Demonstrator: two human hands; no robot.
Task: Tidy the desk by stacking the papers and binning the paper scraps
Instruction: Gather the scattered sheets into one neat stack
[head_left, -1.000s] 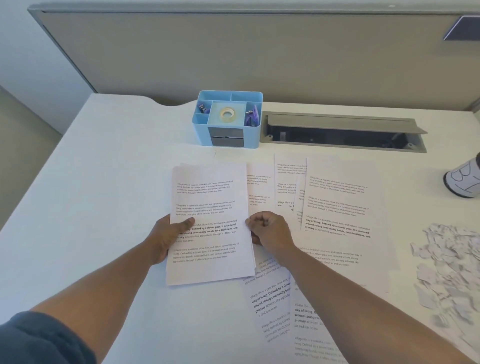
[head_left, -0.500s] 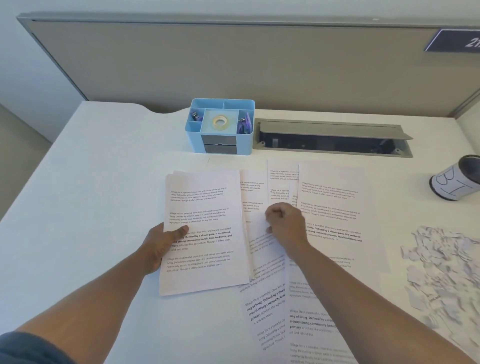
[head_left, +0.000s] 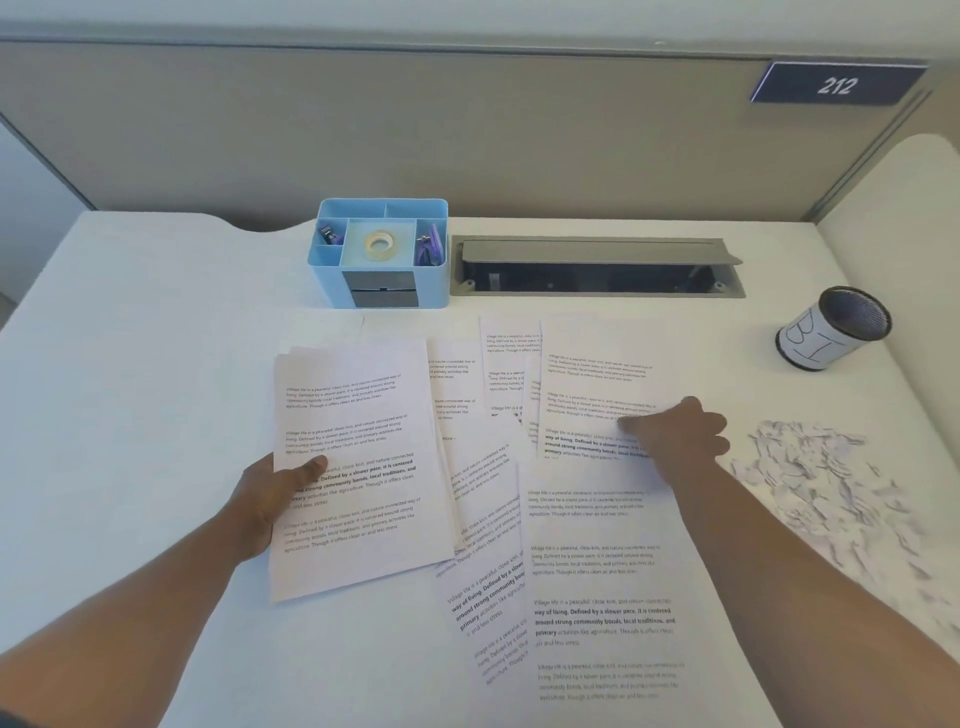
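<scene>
Reaching right, the right hand (head_left: 675, 439) now presses flat fingers on a far sheet (head_left: 597, 374) while the left hand (head_left: 270, 499) grips the stack (head_left: 358, 467); dragging could scatter overlapping sheets.

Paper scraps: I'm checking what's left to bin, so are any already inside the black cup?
No, the scraps lie heaped on the desk, apart from the cup, whose visible interior looks empty.

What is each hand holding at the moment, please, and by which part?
The left hand grips the gathered stack of papers at its left edge, thumb on top. The right hand rests on a loose sheet; whether it grips is unclear.
</scene>
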